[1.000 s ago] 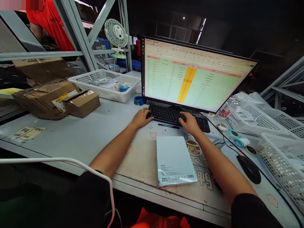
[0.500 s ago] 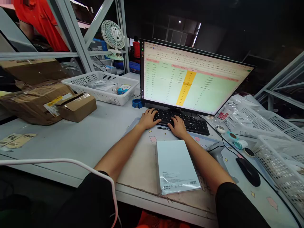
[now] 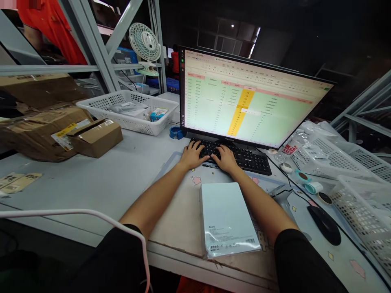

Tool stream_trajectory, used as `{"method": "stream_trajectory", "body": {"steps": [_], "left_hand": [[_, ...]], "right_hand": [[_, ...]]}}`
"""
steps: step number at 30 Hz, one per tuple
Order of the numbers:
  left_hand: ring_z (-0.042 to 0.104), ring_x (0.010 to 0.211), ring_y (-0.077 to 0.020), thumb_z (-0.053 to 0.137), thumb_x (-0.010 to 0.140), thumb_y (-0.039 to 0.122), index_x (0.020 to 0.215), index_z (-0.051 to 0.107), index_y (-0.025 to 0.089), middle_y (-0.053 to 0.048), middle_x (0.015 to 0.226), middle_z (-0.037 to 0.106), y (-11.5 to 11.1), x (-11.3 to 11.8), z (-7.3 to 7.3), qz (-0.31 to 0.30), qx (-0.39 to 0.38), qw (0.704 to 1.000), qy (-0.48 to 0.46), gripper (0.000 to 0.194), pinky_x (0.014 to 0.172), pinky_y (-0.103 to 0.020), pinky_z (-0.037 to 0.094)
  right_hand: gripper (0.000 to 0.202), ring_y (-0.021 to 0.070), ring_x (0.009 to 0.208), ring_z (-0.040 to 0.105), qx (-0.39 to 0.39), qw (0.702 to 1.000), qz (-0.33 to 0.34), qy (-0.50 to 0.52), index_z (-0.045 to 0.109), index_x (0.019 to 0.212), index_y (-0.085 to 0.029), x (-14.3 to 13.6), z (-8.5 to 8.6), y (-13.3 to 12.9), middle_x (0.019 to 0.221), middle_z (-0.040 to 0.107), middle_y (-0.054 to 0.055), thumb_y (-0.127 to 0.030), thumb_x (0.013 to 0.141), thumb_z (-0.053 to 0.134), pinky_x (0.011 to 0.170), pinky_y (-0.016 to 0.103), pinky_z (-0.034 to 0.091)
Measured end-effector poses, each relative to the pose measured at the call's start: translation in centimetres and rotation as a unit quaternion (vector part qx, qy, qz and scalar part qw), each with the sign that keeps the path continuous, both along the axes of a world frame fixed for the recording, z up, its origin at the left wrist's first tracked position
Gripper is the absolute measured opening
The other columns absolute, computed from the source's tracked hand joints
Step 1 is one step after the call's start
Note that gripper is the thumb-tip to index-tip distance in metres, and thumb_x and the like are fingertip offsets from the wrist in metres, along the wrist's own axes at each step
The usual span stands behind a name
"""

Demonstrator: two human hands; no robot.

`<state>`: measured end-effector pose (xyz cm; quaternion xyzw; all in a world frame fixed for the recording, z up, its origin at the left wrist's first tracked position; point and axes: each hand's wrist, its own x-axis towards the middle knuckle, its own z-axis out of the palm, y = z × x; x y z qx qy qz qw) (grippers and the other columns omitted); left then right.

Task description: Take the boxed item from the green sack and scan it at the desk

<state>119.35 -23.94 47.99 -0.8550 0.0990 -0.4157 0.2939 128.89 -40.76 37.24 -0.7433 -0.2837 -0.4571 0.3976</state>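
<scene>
My left hand (image 3: 192,156) rests on the left part of a black keyboard (image 3: 255,161), fingers spread over the keys. My right hand (image 3: 225,158) lies on the keyboard's middle, also spread, its thumb close to the left one. Neither hand holds anything. Behind the keyboard stands a monitor (image 3: 214,110) showing a spreadsheet with a yellow column and a small white pop-up. A pale blue wrapped box (image 3: 227,215) lies flat between my forearms. A dark pen (image 3: 210,165) lies just in front of the keyboard, partly hidden by my hands.
Cardboard boxes (image 3: 96,138) and a white basket (image 3: 128,118) with packets stand at the left. A small fan (image 3: 145,42) is behind them. On the right are a black mouse (image 3: 324,224), tape rolls, a cable and white baskets (image 3: 360,215). A person in red (image 3: 55,28) is at upper left.
My right hand has shifted slightly left on the keys, nearer my left hand. A small white pop-up has appeared over the spreadsheet's yellow column. The view has moved slightly.
</scene>
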Motion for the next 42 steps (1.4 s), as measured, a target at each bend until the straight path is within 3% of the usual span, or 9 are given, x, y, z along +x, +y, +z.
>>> {"method": "stream_trajectory", "body": {"steps": [7, 13, 21, 25, 29, 33, 36, 39, 42], "left_hand": [[0.028, 0.161, -0.0367, 0.058, 0.104, 0.063, 0.157, 0.059, 0.023, -0.008, 0.172, 0.040, 0.2, 0.0, -0.1, -0.002, 0.005, 1.000, -0.001, 0.067, 0.124, -0.059, 0.038], [0.026, 0.161, -0.0386, 0.058, 0.103, 0.064, 0.158, 0.059, 0.022, -0.009, 0.174, 0.038, 0.1, -0.2, 0.0, -0.004, -0.004, 1.000, 0.001, 0.069, 0.126, -0.059, 0.037], [0.027, 0.161, -0.0383, 0.056, 0.104, 0.064, 0.158, 0.058, 0.021, -0.009, 0.173, 0.039, -0.1, -0.3, 0.1, -0.001, -0.004, 1.000, 0.004, 0.069, 0.126, -0.060, 0.037], [0.028, 0.161, -0.0391, 0.055, 0.104, 0.063, 0.158, 0.058, 0.021, -0.009, 0.173, 0.040, 0.1, -0.4, 0.2, -0.001, 0.000, 1.000, 0.004, 0.069, 0.125, -0.060, 0.038], [0.028, 0.161, -0.0392, 0.050, 0.105, 0.063, 0.159, 0.057, 0.021, -0.010, 0.173, 0.040, 0.2, -0.3, 0.4, 0.002, 0.001, 1.000, 0.007, 0.069, 0.125, -0.060, 0.037], [0.027, 0.161, -0.0395, 0.048, 0.105, 0.064, 0.160, 0.057, 0.021, -0.010, 0.173, 0.039, 0.2, -0.2, 0.4, 0.009, 0.002, 1.000, 0.006, 0.070, 0.125, -0.060, 0.038], [0.027, 0.161, -0.0392, 0.046, 0.105, 0.064, 0.160, 0.057, 0.020, -0.010, 0.173, 0.039, 0.3, -0.2, 0.5, 0.014, 0.003, 1.000, 0.001, 0.071, 0.124, -0.060, 0.038], [0.025, 0.162, -0.0389, 0.044, 0.106, 0.064, 0.162, 0.054, 0.020, -0.010, 0.174, 0.038, 0.1, -0.3, 0.7, 0.030, 0.008, 0.999, 0.008, 0.073, 0.125, -0.060, 0.037], [0.021, 0.165, -0.0379, 0.041, 0.107, 0.066, 0.167, 0.048, 0.023, -0.007, 0.177, 0.031, -0.3, -0.7, 0.8, 0.058, 0.008, 0.998, 0.033, 0.075, 0.127, -0.061, 0.035]], "right_hand": [[0.044, 0.0318, 0.160, 0.016, -0.047, 0.999, 0.025, -0.009, 0.056, 0.164, -0.021, 0.1, 1.6, 0.7, 0.170, 0.025, 0.007, -0.034, 0.122, 0.056, 0.131, 0.063, 0.017], [0.040, 0.0299, 0.157, 0.021, 0.005, 1.000, -0.008, -0.003, 0.067, 0.147, -0.006, 0.1, 0.3, -0.6, 0.165, 0.033, 0.016, -0.036, 0.123, 0.055, 0.132, 0.053, 0.017], [0.038, 0.0346, 0.157, 0.022, 0.038, 0.998, 0.024, 0.041, 0.069, 0.140, -0.007, -0.3, 0.1, -1.6, 0.163, 0.036, 0.017, -0.039, 0.121, 0.059, 0.131, 0.059, 0.021], [0.038, 0.0264, 0.152, 0.035, 0.058, 0.997, 0.049, 0.010, 0.066, 0.144, -0.008, -2.6, -1.8, -5.0, 0.159, 0.043, 0.014, -0.033, 0.116, 0.062, 0.131, 0.045, 0.030], [0.046, 0.0249, 0.126, 0.060, 0.091, 0.990, 0.078, -0.075, 0.071, 0.137, -0.016, -4.1, -10.6, -12.2, 0.137, 0.062, 0.008, -0.049, 0.110, 0.054, 0.112, 0.040, 0.052], [0.053, 0.0277, 0.120, 0.063, 0.165, 0.981, -0.049, -0.084, 0.075, 0.129, -0.020, -2.9, -25.2, -19.8, 0.131, 0.065, 0.006, -0.063, 0.113, 0.047, 0.104, 0.046, 0.055], [0.055, 0.0333, 0.131, 0.058, 0.160, 0.972, -0.164, -0.057, 0.074, 0.133, -0.019, -1.7, -35.0, -22.6, 0.142, 0.058, 0.010, -0.063, 0.113, 0.047, 0.113, 0.055, 0.049], [0.063, 0.0358, 0.140, 0.050, 0.145, 0.974, -0.176, 0.006, 0.062, 0.152, -0.018, -1.0, -40.6, -22.3, 0.157, 0.046, 0.011, -0.065, 0.114, 0.045, 0.117, 0.060, 0.048], [0.066, 0.0341, 0.146, 0.045, 0.166, 0.970, -0.172, 0.052, 0.049, 0.165, -0.023, -0.3, -42.4, -21.2, 0.166, 0.035, 0.007, -0.068, 0.117, 0.037, 0.116, 0.059, 0.051]]}}
